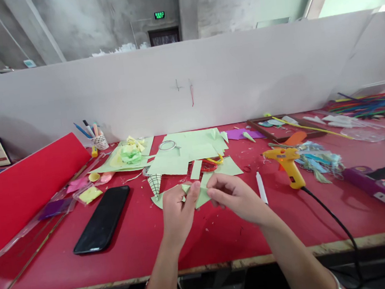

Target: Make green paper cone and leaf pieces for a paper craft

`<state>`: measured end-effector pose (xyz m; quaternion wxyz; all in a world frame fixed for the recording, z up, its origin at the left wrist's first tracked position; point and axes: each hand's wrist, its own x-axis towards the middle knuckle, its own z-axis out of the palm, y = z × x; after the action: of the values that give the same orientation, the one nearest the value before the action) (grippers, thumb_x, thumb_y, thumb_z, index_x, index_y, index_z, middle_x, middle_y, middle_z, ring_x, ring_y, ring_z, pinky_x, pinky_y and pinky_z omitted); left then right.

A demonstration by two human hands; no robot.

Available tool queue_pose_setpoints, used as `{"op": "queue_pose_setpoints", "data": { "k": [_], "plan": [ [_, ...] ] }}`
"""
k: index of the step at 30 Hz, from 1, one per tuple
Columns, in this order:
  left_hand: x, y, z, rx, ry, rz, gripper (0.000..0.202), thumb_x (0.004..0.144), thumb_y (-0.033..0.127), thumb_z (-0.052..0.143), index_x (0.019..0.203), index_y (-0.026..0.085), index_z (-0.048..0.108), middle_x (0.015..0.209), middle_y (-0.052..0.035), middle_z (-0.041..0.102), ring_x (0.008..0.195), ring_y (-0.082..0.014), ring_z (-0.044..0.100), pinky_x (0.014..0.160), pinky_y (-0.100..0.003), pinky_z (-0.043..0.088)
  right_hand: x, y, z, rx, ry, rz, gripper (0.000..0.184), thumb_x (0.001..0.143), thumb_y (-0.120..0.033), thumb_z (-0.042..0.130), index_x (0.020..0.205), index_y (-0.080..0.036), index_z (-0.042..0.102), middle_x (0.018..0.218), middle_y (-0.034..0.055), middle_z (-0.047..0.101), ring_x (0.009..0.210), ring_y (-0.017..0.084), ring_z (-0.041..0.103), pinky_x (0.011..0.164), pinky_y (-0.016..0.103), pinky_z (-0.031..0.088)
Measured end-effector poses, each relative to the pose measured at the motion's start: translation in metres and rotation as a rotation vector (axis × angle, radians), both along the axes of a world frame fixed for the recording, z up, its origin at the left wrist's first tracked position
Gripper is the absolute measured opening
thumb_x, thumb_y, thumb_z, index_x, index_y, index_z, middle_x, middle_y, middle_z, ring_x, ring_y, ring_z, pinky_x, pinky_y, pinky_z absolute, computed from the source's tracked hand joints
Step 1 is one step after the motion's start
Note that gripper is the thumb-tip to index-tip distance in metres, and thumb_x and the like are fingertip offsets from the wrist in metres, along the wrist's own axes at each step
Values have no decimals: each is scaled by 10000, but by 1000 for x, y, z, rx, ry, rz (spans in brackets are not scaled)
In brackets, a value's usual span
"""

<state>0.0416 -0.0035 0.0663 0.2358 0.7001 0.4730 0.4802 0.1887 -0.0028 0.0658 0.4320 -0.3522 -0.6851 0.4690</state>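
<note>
Shows a pale green paper piece [203, 193] held in the left hand [179, 208], pinched narrowly under the thumb, above the red table [224, 238]. Extends rightward from that thumb, apparently crosswise in long axis, to the right hand [233, 195], about equally near, with fingertips close together at the right end; cannot tell whether gripping.

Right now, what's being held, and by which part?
Green paper: the left hand pinches its left part under the thumb. The right hand has its fingertips close by on the right; can't tell whether they grip it.
</note>
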Motion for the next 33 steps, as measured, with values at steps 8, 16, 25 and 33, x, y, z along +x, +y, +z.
{"op": "queue_pose_setpoints", "data": {
  "k": [8, 16, 25, 33],
  "plan": [
    [7, -3, -1, -156, -231, -13, 448, 833, 380, 387, 435, 177, 413, 377, 30, 378, 382, -87, 359, 423, -201, 326, -11, -4, -3, 76, -219, 16, 485, 884, -408, 282, 518, -161, 481, 477, -25, 439, 471, 78, 421, 514, 208, 350],
    [-12, 2, 7, -63, 205, -182, 423, 840, 383, 379, 486, 159, 430, 430, 28, 437, 446, -90, 415, 468, -207, 279, 14, -1, 7, 196, -428, -43, 418, 856, -363, 382, 524, -159, 535, 489, -17, 504, 478, 85, 459, 509, 214, 352],
    [-11, 5, 2, -65, 251, -137, 462, 840, 406, 380, 456, 157, 445, 377, 34, 429, 412, -88, 426, 487, -202, 299, 13, 6, 3, 152, -99, -197, 94, 802, -272, 492, 824, -192, 536, 583, -36, 500, 515, 90, 489, 495, 209, 403],
    [-15, -1, 7, -50, 253, -197, 438, 847, 393, 350, 488, 159, 439, 444, 35, 415, 452, -93, 399, 496, -215, 273, 17, -2, 10, 54, -4, 113, 167, 724, -220, 592, 888, -200, 613, 867, 28, 619, 760, 125, 591, 651, 243, 503]
  ]
}}
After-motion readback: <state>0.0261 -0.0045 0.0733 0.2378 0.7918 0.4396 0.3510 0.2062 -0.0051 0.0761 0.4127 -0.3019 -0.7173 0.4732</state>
